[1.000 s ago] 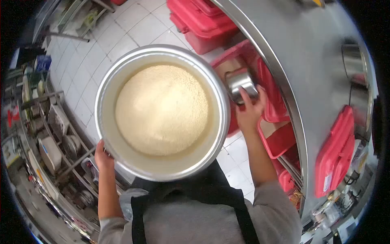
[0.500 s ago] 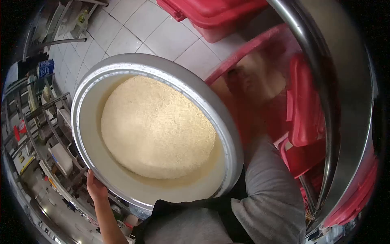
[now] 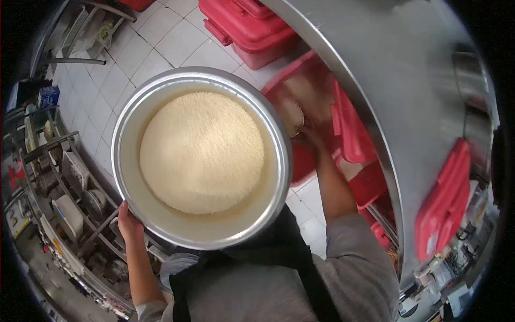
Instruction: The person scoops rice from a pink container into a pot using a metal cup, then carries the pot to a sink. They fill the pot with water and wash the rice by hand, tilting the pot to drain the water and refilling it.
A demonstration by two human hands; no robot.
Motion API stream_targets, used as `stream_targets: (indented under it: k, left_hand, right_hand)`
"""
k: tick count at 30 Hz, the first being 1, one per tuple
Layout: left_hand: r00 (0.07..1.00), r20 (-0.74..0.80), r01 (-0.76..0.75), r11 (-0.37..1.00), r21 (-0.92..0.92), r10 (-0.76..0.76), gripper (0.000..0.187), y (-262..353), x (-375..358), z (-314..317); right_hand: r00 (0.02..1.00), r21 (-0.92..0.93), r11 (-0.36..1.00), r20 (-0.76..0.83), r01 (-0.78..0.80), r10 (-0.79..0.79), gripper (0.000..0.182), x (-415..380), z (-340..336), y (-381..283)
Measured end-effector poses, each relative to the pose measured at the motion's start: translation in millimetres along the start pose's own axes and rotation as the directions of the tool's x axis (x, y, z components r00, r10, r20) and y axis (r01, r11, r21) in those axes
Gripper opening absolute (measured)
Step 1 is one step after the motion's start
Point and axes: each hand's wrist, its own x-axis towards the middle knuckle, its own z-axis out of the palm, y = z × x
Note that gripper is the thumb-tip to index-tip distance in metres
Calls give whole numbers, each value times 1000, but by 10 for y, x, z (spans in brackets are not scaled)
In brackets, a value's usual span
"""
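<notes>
Left hand [image 3: 129, 221] grips the big round metal pot [image 3: 199, 155] of rice at its rim; right hand [image 3: 311, 137] digs into the red plastic bin [image 3: 316, 102], grip blurry, can't tell. Scooping step; next needs a level lift.

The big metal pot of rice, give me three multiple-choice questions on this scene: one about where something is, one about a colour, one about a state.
1. Where is the right hand?
A. In the open red bin beside the pot
B. On the steel counter
C. On the pot's rim

2. What colour is the lidded bin on the tiled floor?
A. Blue
B. Red
C. White

3. How full is the metal pot?
A. Empty
B. Full of water only
C. Holds a mound of rice

Answers: 1 A, the hand reaches into the open red bin. 2 B, bin and lid are red. 3 C, pale rice heaps up inside; the left hand grips the pot's edge.
</notes>
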Motion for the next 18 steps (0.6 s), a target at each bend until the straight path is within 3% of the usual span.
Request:
stream_targets:
  k: [2,7,10,14,15,17,18]
  left_hand:
    - [1000,-8,-13,1000,-6,13,29,-101,156,-254]
    - [996,-70,58,998,-22,-60,33,-63,31,-159]
    - [995,-53,82,996,-20,-83,34,-101,-2,-202]
    - [995,-42,93,994,-62,-95,33,-64,-196,-106]
    - [996,-32,84,994,-65,-86,33,-69,-239,-91]
    - [997,-9,79,992,-100,-80,35,4,-393,-33]
    - [997,7,75,991,-114,-75,36,48,-437,-23]
  right_hand:
    - [995,102,990,-21,99,-98,63,-351,-17,-167]
    - [990,304,944,-86,130,-109,64,-1486,289,-861]
    - [950,207,933,-167,294,-263,60,-2134,713,-1206]
    - [882,125,873,-78,470,-464,69,-2707,1504,-1446]
    - [818,-76,819,-48,569,-573,70,-2781,1681,-1439]
    - [651,-437,562,74,702,-756,72,-2928,2087,-1360]
    - [608,-507,494,79,707,-790,70,-3008,2335,-1337]
